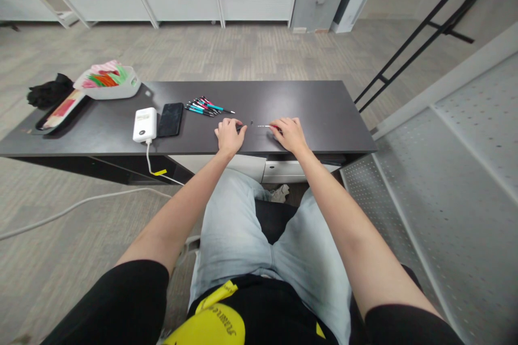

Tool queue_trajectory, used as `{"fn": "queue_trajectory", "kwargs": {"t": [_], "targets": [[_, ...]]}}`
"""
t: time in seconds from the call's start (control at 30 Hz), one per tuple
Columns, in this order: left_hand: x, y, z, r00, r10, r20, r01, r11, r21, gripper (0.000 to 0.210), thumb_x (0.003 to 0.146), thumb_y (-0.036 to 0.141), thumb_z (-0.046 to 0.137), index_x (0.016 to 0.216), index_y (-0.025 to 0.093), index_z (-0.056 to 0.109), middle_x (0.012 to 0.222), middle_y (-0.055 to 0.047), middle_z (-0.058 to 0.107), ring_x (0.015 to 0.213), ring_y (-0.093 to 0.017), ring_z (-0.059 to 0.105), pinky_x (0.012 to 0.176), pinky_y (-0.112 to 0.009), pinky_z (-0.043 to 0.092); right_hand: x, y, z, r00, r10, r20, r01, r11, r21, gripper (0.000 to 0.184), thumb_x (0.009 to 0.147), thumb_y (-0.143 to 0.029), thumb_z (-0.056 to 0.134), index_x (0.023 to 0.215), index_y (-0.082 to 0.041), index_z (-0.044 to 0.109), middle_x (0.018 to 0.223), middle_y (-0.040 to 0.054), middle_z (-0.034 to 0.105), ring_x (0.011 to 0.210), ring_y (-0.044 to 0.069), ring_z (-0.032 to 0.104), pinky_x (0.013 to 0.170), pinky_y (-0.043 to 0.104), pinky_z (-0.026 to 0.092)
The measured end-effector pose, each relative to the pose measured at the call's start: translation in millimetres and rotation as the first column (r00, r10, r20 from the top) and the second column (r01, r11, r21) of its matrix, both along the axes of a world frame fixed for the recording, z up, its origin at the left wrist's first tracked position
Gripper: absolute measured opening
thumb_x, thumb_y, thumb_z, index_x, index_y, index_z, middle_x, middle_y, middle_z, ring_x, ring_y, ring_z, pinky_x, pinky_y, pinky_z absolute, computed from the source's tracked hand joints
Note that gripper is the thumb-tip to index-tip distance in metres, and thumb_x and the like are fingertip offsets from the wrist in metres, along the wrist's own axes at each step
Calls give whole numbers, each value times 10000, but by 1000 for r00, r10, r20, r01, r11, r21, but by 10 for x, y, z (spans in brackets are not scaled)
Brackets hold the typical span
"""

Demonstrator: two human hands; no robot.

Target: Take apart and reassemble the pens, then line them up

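Note:
My left hand (230,136) rests at the front part of the dark table (315,102), fingers curled round a small dark and red piece that is mostly hidden. Across from it, my right hand (290,133) is closed on a slim red pen part (275,127), with a thin pale stem pointing left towards my other hand. A tiny dark piece (251,122) lies on the tabletop between the hands. Behind my left hand is a loose pile of pens (204,106) in blue, red and black.
A black phone (170,119) and a white power bank (144,124) with a cable lie left of the pens. Farther left are a white basket (135,83) of colourful items, a dark tray (45,127) and black cloth (50,91). A perforated panel (457,172) stands right.

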State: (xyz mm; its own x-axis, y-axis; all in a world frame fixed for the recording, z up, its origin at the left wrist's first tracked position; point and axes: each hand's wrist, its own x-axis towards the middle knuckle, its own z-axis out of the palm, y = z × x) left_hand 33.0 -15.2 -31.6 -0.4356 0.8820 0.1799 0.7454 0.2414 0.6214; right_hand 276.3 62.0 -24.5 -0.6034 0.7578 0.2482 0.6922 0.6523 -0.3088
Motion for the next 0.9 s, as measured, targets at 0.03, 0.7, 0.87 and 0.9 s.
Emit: {"fn": "queue_trajectory", "kwargs": {"t": [0.03,0.7,0.87,0.9], "targets": [[-3,-13,8,1000,-2,-10,2,1000,-2,71,1059,292,806,1097,264,753,1434,-188,730,1444,-495,652,1265,-680,505,1,1,-1,1000,-6,-2,6,1000,3,473,1265,-477,401,1318,-288,832,1298,150,857,1256,387,723,1127,535,415],[-27,-35,75,911,-336,240,292,935,201,127,939,187,882,912,258,779,1022,-16,851,820,-204,703,936,-381,607,-4,25,-48,1000,21,9,-21,999,43,381,1276,-417,487,1302,-271,838,1278,133,863,1237,350,728,1096,494,403],[-44,-25,51,917,-318,241,265,937,228,121,935,201,876,908,256,772,988,-26,836,852,-216,710,953,-399,612,1,17,-49,1000,5,11,-6,998,64,369,1277,-416,504,1306,-265,840,1241,130,864,1205,346,731,1084,492,403],[-49,-22,43,918,-318,238,265,937,229,115,936,205,873,913,257,773,994,-29,840,863,-220,715,967,-406,616,1,13,-45,1000,5,13,-5,998,65,369,1277,-416,503,1307,-266,839,1237,130,863,1203,346,730,1080,492,403]]}}
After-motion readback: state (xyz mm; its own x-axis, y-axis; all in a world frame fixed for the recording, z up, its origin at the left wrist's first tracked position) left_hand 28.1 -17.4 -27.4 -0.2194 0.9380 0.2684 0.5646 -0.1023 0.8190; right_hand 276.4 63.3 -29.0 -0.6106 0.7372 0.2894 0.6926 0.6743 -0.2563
